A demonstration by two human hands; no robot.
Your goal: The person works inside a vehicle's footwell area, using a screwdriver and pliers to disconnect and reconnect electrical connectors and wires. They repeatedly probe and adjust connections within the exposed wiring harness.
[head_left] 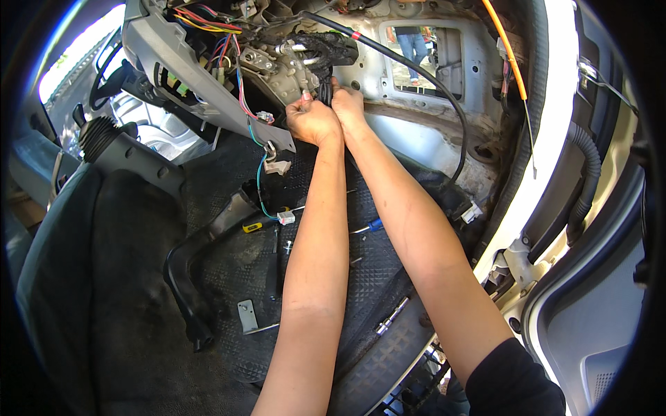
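Both my arms reach forward into the opened dashboard area of a vehicle. My left hand [313,120] is closed with its fingers curled at the lower end of a thick black taped wiring harness [325,78]. Close against it, my right hand [349,106] has its fingers closed round the same harness from the right side. The fingertips are partly hidden behind the hands and the bundle. Just left of the hands is a grey metal bracket [279,89] with bolts and rods. Above them the harness bends over toward the pale metal firewall [374,69].
A grey dashboard frame [159,52] with loose coloured wires [208,17] stands left. A black cable [430,78] arcs to the right; an orange cable [506,41] hangs beyond. On the floor mat lie a black duct [182,267], a socket extension [393,316] and a metal bracket [247,316].
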